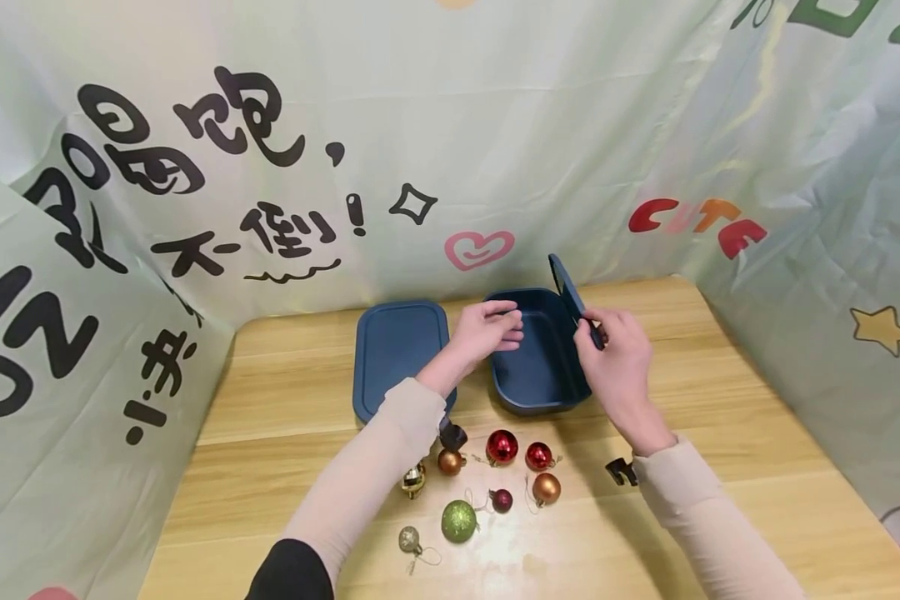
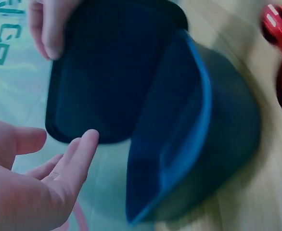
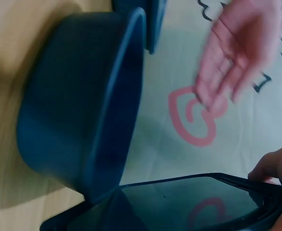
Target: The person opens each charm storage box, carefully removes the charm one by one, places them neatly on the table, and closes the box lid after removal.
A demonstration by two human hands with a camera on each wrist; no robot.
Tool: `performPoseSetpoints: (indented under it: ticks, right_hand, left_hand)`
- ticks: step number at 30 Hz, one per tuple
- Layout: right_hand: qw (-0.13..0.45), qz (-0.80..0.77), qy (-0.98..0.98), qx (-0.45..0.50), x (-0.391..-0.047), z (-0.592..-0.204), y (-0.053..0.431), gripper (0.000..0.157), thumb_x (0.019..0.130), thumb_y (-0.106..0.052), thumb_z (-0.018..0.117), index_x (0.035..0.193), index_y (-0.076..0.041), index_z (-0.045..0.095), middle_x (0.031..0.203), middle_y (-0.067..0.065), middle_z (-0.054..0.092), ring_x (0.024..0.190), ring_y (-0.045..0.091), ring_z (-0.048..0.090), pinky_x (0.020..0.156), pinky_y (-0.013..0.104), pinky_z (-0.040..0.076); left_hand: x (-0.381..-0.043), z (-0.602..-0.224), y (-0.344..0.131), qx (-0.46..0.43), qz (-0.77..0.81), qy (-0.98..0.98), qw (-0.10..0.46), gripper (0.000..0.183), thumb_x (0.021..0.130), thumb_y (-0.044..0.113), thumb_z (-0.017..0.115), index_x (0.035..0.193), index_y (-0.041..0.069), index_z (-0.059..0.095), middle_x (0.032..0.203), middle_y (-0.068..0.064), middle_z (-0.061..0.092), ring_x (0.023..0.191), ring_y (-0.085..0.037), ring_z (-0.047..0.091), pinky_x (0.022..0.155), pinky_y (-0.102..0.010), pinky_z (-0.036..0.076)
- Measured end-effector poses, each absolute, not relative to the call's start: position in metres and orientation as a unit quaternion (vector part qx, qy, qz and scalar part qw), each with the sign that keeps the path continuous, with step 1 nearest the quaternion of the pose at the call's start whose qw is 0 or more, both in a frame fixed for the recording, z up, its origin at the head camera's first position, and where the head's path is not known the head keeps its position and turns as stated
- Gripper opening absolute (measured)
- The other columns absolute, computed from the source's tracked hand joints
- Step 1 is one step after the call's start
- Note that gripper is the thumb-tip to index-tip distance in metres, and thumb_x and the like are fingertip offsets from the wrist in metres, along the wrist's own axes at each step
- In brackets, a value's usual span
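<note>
A deep dark-blue box (image 1: 536, 367) stands uncovered at the back of the table. My right hand (image 1: 618, 354) pinches the edge of a blue lid (image 1: 566, 292), holding it steeply upright at the box's right rim; the left wrist view shows the lid's flat face (image 2: 107, 72). Over the box's left side is my left hand (image 1: 487, 327), fingers loosely bent and nothing in them. In the right wrist view this left hand (image 3: 242, 53) is in front of the backdrop, apart from the lid (image 3: 189, 199).
A second blue rectangular piece (image 1: 401, 350) lies left of the box, partly behind my left arm. Several ornament balls are in front: shiny red (image 1: 502, 447), glittery green (image 1: 458, 521), copper (image 1: 546, 489), gold (image 1: 414, 479) and silver (image 1: 408, 538). A printed cloth (image 1: 390, 108) hangs behind the table.
</note>
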State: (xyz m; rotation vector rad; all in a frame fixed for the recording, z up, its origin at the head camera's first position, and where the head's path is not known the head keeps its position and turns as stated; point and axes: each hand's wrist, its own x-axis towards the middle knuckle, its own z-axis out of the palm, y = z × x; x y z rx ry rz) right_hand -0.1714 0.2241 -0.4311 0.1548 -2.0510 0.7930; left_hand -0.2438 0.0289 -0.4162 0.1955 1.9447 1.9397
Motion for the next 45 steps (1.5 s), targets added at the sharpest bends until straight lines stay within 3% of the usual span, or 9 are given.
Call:
performPoseSetpoints:
  ticks: [5, 12, 19, 24, 28, 32, 35, 40, 45]
  right_hand:
    - [0.44, 0.291, -0.843, 0.104, -0.166, -0.441, 0.216, 0.012, 0.089, 0.006, 0.073, 0.101, 0.009, 0.074, 0.097, 0.027, 0.069, 0.088, 0.044, 0.068, 0.079, 0.053, 0.058]
    - [0.441, 0.231, -0.852, 0.16, -0.159, -0.453, 0.208, 0.013, 0.09, 0.006, 0.071, 0.102, 0.01, 0.072, 0.098, 0.027, 0.068, 0.089, 0.045, 0.066, 0.081, 0.054, 0.059]
    - [0.448, 0.189, -0.851, 0.199, -0.154, -0.462, 0.199, 0.013, 0.088, 0.007, 0.071, 0.101, 0.01, 0.072, 0.097, 0.023, 0.067, 0.085, 0.041, 0.066, 0.077, 0.052, 0.059]
    - [0.433, 0.219, -0.852, 0.194, -0.149, -0.461, 0.196, 0.016, 0.089, -0.002, 0.077, 0.102, 0.007, 0.074, 0.098, 0.023, 0.069, 0.087, 0.04, 0.067, 0.078, 0.053, 0.058]
    - [0.409, 0.309, -0.845, 0.152, -0.15, -0.456, 0.212, 0.017, 0.091, -0.005, 0.079, 0.103, 0.007, 0.076, 0.101, 0.025, 0.073, 0.095, 0.041, 0.069, 0.089, 0.048, 0.056]
    - [0.385, 0.348, -0.852, 0.068, -0.157, -0.457, 0.246, 0.013, 0.094, -0.001, 0.074, 0.103, 0.009, 0.077, 0.101, 0.026, 0.075, 0.09, 0.042, 0.07, 0.084, 0.025, 0.05]
    - [0.329, 0.342, -0.88, 0.007, -0.16, -0.46, 0.271, 0.017, 0.097, -0.004, 0.069, 0.106, 0.008, 0.078, 0.101, 0.026, 0.076, 0.083, 0.041, 0.072, 0.075, 0.02, 0.045]
    - [0.166, 0.339, -0.925, -0.032, -0.163, -0.466, 0.3, 0.034, 0.105, -0.02, 0.061, 0.117, 0.008, 0.075, 0.11, 0.029, 0.076, 0.094, 0.044, 0.074, 0.082, 0.047, 0.057]
    - [0.051, 0.36, -0.931, -0.033, -0.166, -0.468, 0.309, 0.047, 0.11, -0.03, 0.054, 0.125, 0.01, 0.072, 0.122, 0.032, 0.072, 0.114, 0.049, 0.069, 0.095, 0.059, 0.054]
  left_hand:
    - [-0.245, -0.409, 0.046, 0.019, 0.748, 0.623, 0.229, 0.039, 0.105, 0.017, 0.068, 0.14, 0.002, 0.066, 0.118, -0.024, 0.076, 0.115, -0.041, 0.074, 0.09, -0.041, 0.063]
    - [-0.253, -0.411, 0.058, -0.015, 0.776, 0.586, 0.23, 0.043, 0.103, 0.017, 0.07, 0.143, 0.001, 0.063, 0.125, -0.027, 0.072, 0.125, -0.045, 0.068, 0.097, -0.046, 0.06]
    - [-0.257, -0.419, 0.062, -0.029, 0.772, 0.597, 0.217, 0.046, 0.099, 0.012, 0.075, 0.142, 0.001, 0.064, 0.119, -0.025, 0.076, 0.083, -0.024, 0.079, 0.089, -0.043, 0.063]
    - [-0.259, -0.424, 0.059, -0.032, 0.768, 0.6, 0.22, 0.057, 0.099, 0.007, 0.073, 0.152, -0.004, 0.053, 0.124, -0.024, 0.073, 0.074, -0.015, 0.073, 0.092, -0.043, 0.062]
    - [-0.261, -0.426, 0.056, -0.03, 0.766, 0.6, 0.231, 0.061, 0.1, 0.005, 0.071, 0.156, -0.003, 0.047, 0.13, -0.027, 0.071, 0.075, -0.015, 0.073, 0.094, -0.043, 0.061]
    - [-0.262, -0.428, 0.05, -0.021, 0.764, 0.598, 0.244, 0.057, 0.1, 0.003, 0.069, 0.154, -0.002, 0.051, 0.133, -0.027, 0.07, 0.077, -0.015, 0.073, 0.086, -0.035, 0.065]
    - [-0.264, -0.428, 0.045, -0.02, 0.765, 0.596, 0.245, 0.053, 0.1, 0.002, 0.069, 0.151, -0.001, 0.054, 0.125, -0.024, 0.073, 0.077, -0.015, 0.073, 0.076, -0.029, 0.065]
    - [-0.268, -0.43, 0.038, -0.021, 0.768, 0.592, 0.244, 0.049, 0.1, 0.001, 0.068, 0.148, -0.002, 0.058, 0.104, -0.013, 0.074, 0.074, -0.014, 0.072, 0.069, -0.024, 0.064]
    - [-0.27, -0.431, 0.033, -0.02, 0.761, 0.603, 0.238, 0.047, 0.101, 0.004, 0.069, 0.147, -0.002, 0.06, 0.12, -0.02, 0.075, 0.081, -0.016, 0.074, 0.079, -0.028, 0.065]
